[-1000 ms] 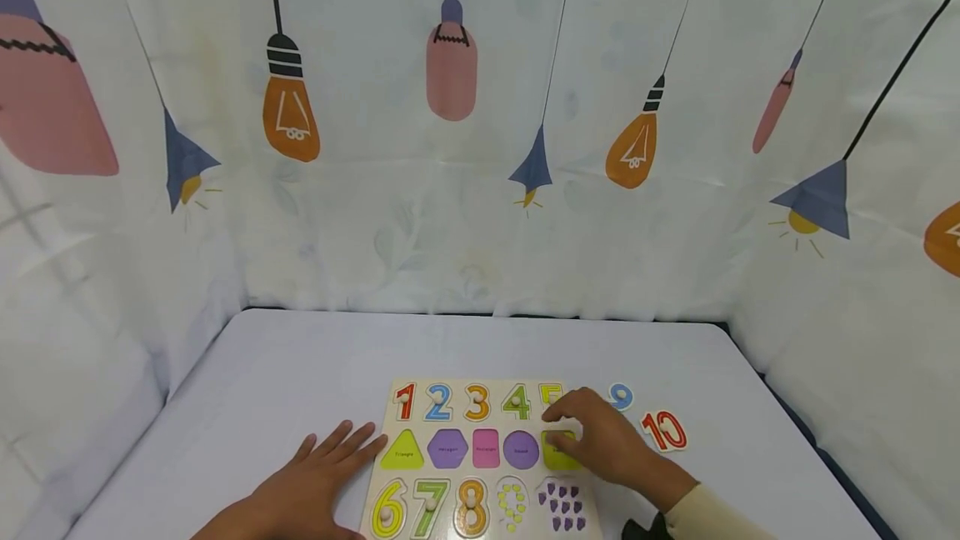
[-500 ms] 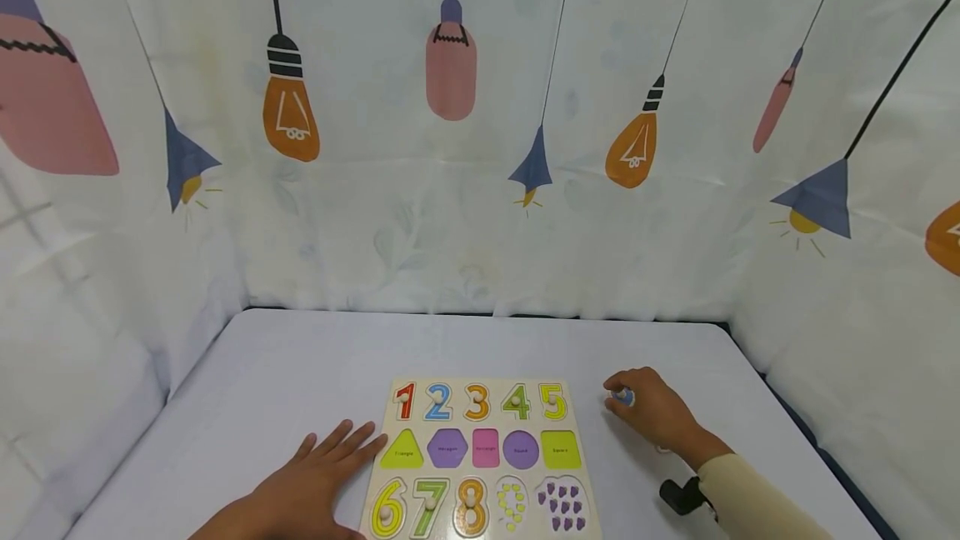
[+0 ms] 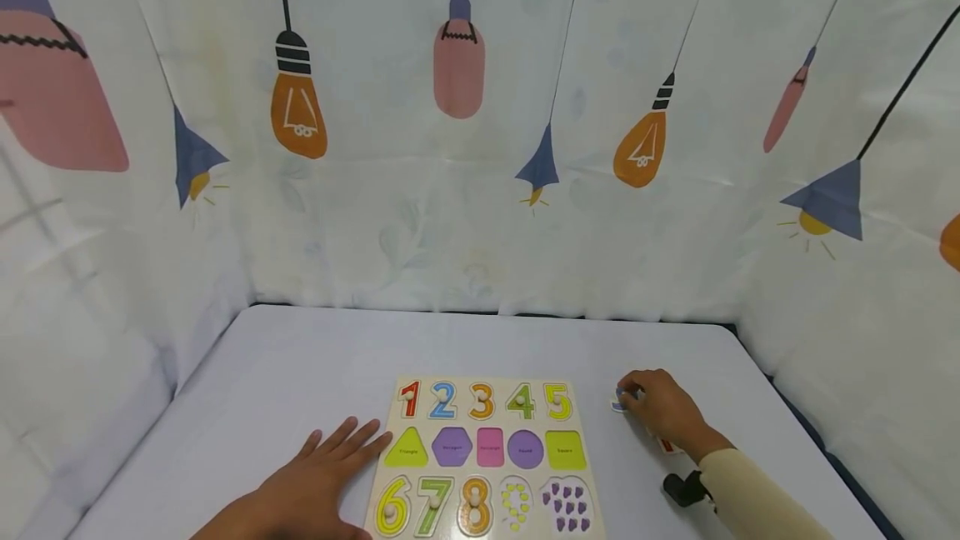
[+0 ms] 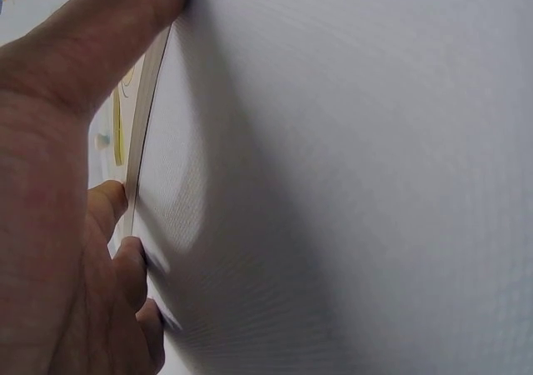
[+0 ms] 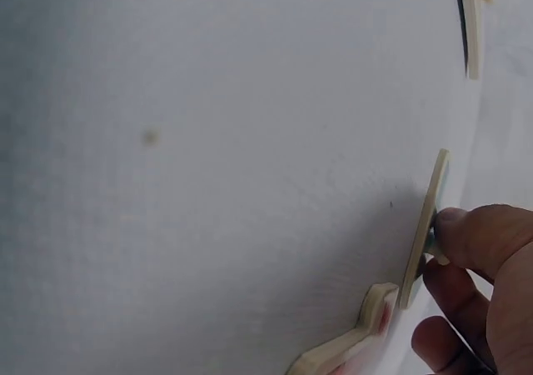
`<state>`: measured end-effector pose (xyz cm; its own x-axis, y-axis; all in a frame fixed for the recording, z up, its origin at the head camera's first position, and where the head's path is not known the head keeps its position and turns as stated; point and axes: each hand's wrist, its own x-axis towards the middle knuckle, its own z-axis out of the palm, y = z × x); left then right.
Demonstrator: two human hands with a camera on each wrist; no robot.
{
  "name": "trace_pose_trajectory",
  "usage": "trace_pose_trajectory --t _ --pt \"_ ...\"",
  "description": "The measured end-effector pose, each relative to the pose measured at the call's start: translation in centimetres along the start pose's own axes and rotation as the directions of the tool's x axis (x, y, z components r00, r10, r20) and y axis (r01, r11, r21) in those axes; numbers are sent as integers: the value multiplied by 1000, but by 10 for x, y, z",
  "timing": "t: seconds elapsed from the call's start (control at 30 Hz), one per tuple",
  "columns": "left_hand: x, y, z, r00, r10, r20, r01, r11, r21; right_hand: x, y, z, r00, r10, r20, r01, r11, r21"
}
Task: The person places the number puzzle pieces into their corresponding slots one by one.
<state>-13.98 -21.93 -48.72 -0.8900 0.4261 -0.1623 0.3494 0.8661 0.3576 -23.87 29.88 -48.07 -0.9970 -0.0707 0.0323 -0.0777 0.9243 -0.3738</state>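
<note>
A wooden number puzzle board [image 3: 463, 458] lies on the white table, with numbers 1 to 8 and several coloured shapes in it. My left hand [image 3: 318, 477] is spread flat at the board's left side, fingertips touching its edge [image 4: 143, 112]. Right of the board, my right hand [image 3: 667, 408] pinches the blue number 9 piece [image 3: 618, 401] by its knob. In the right wrist view the 9 piece [image 5: 425, 229] stands tilted, its lower end near the red number 10 piece [image 5: 354, 333]. My right hand hides most of the 10 in the head view.
The lower row of the board has two printed recesses, one with yellow marks [image 3: 516, 502] and one with purple marks [image 3: 567, 505]. A black strap mount [image 3: 684, 490] sits at my right wrist. Patterned curtains [image 3: 480, 232] stand behind the table [image 3: 337, 357] and along both sides.
My right hand has moved right from over the board's number 5 and square to the 9 piece and grips it. The left hand stays in place. The head view has shifted slightly.
</note>
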Motion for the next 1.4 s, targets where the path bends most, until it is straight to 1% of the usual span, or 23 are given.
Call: trace_pose_trajectory --t 0.2,0.3,0.4,0.5,0.6,0.7,0.8,0.93,1.0,1.17,1.27,1.33,1.37,1.4 --pt "1 0 0 1000 18 -4 -18 1000 -2 -1 -3 -3 1000 -12 -26 12 1000 -1" --pt "1 -1 1 1000 20 -5 -20 1000 0 -3 -10 -8 998 -39 -40 40 999 6" --pt "0 -1 0 1000 13 -5 -13 1000 2 -8 -23 -12 994 -93 -51 94 995 15" --pt "0 1 -1 1000 5 -6 -5 1000 4 -17 -38 -14 988 -141 -55 142 990 12" --pt "0 2 -2 1000 1 -6 -1 1000 5 -29 -54 -13 975 -215 -46 216 976 3" --pt "-1 3 -3 1000 -3 -2 3 1000 6 -40 -69 -10 948 -317 -31 317 948 -4" --pt "-1 4 -5 1000 0 2 0 1000 3 -51 -82 -9 915 -403 6 403 915 27" --pt "-1 5 -5 1000 6 2 -6 1000 -2 -60 -97 -4 883 -464 64 458 884 94" --pt "-1 5 -5 1000 9 -2 -9 1000 -2 -64 -103 0 871 -483 87 472 873 122" --pt "-1 4 -4 1000 16 -5 -16 1000 -1 -71 -113 12 834 -540 114 521 838 159" --pt "-1 4 -4 1000 7 -4 -7 1000 1 -74 -118 20 795 -599 99 581 798 158" --pt "-1 4 -4 1000 2 -4 -2 1000 4 -76 -121 24 763 -641 85 625 765 153" --pt "-1 4 -4 1000 1 -5 -1 1000 4 -77 -123 26 750 -657 82 641 752 153" --pt "-1 4 -4 1000 0 -5 0 1000 3 -77 -124 28 741 -667 83 651 743 156"
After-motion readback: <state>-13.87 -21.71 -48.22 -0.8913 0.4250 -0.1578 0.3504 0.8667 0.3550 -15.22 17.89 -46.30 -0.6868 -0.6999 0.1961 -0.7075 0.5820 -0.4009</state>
